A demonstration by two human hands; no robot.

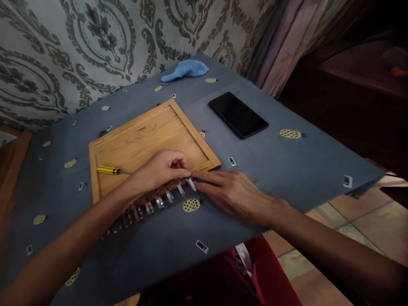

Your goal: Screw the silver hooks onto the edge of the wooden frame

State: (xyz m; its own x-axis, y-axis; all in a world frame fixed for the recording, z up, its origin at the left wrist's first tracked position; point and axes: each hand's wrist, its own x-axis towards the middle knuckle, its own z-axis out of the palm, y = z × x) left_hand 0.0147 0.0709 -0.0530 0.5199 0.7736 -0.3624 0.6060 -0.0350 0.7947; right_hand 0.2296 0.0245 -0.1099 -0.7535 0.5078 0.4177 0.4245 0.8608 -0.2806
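Observation:
A shallow wooden tray (140, 127) lies on a blue-grey patterned cloth. Along its near edge runs a row of several metal clips (159, 200). My left hand (162, 168) is curled, its fingertips pinched at the rightmost clip (192, 184) by the tray's near right corner. My right hand (229, 191) lies low on the cloth with its fingers pressed together at that same clip. A small screwdriver with a yellow handle (108, 170) lies inside the tray, just left of my left hand.
A black phone (238, 114) lies face up to the right of the tray. A blue rag (185, 70) sits at the far edge by the patterned wall. The cloth (302, 165) ends at the right, above a tiled floor.

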